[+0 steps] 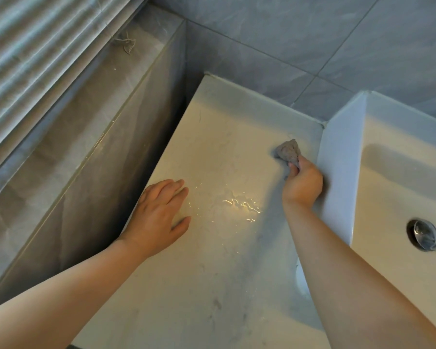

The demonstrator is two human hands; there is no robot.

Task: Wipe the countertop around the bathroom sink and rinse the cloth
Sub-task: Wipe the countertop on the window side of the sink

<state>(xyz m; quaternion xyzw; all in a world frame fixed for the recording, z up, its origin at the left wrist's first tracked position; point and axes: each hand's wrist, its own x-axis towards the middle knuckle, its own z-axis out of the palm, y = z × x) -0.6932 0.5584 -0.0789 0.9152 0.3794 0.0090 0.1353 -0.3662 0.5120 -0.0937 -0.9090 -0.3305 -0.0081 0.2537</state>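
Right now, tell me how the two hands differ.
The left hand lies flat, fingers spread, empty; the right hand is fisted around the cloth. The left sits near the countertop's left edge; the right is beside the sink. Both are bare.

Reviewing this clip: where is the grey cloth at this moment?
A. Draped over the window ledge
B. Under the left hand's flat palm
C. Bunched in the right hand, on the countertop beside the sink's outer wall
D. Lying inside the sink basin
C: the cloth is bunched in the right hand, pressed to the countertop next to the sink wall, while the left hand rests flat and empty.
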